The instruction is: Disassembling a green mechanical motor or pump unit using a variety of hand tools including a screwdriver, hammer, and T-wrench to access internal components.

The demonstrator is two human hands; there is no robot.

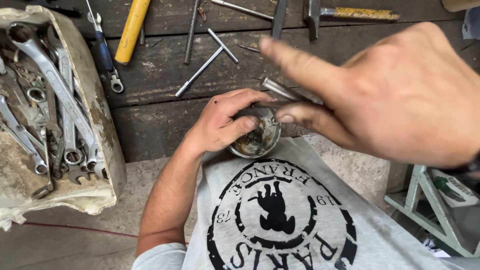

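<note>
My left hand (222,120) grips a round, greasy metal part (257,137) like a bearing cup, held against my grey printed shirt (280,210) at the edge of the dark wooden bench. My right hand (395,95) is raised close to the camera and blurred. Its thumb and fingers pinch a thin metal rod (280,90) that points down-left toward the round part. The rod's tip ends just above the cup, near my left thumb.
A worn white tub (102,130) at the left holds several wrenches. On the bench (155,95) lie a yellow-handled tool (131,30), a blue-handled ratchet wrench (106,55), a T-handle bar (205,65) and a hammer (345,14). A pale green stand (425,205) is at the lower right.
</note>
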